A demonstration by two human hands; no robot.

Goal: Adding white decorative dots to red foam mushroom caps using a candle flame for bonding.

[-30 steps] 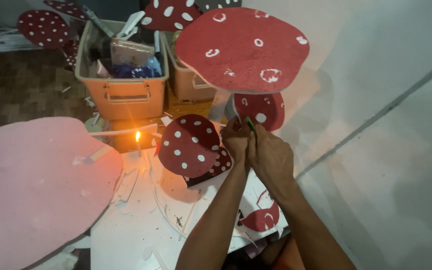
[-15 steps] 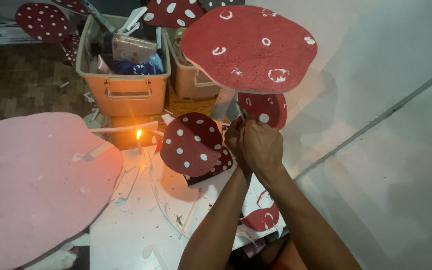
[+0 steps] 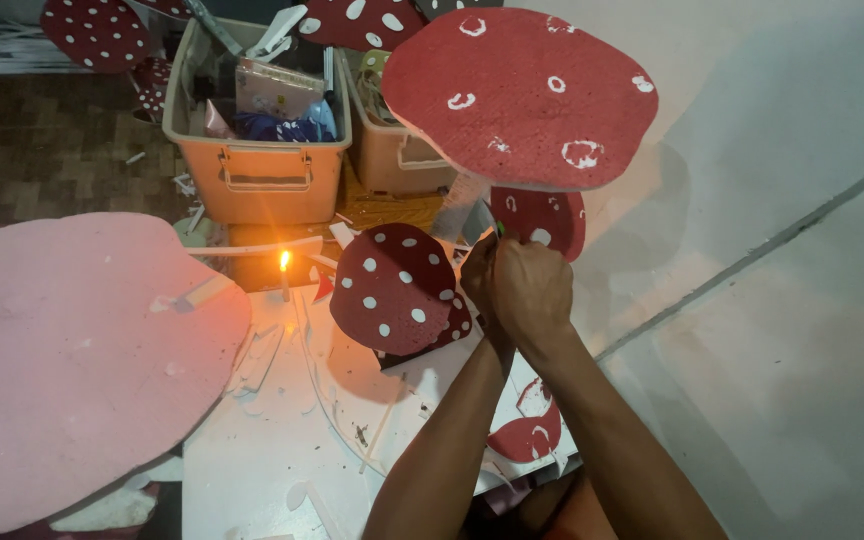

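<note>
- White foam sheet point(image 3: 282, 440) covers the floor close to the camera, littered with offcuts and red spotted scraps point(image 3: 524, 432); a white wall point(image 3: 782, 200) rises on the right.
- Both forearms reach up from the bottom edge and meet in front of a small dark-red mushroom cap point(image 3: 397, 288) with white dots.
- Right hand point(image 3: 530, 288) lies on top, fingers curled shut around something thin and green point(image 3: 499, 230) whose tip just shows above the knuckles; what it is I cannot tell.
- Left hand point(image 3: 476, 278) is mostly hidden beneath the right, also closed, seemingly bracing the same spot; its grip I cannot make out fully.
- Judged from this, the step in hand is fixing or pressing a joint at the cap's right edge, just beside a second small red cap point(image 3: 542, 218) behind the hands.
- Any next move would call for a firm, steady hold so the dotted cap does not tip.
- That dotted cap stands tilted, its domed top pointing up and away, its long axis running roughly left to right.
- Left of it, a lit candle point(image 3: 284, 272) stands upright, apart from the hands; a big pink foam shape point(image 3: 72, 350) lies further left.
- Beyond, a large red mushroom cap point(image 3: 517, 95) overhangs, with an orange storage bin point(image 3: 257, 175) full of supplies behind.
</note>
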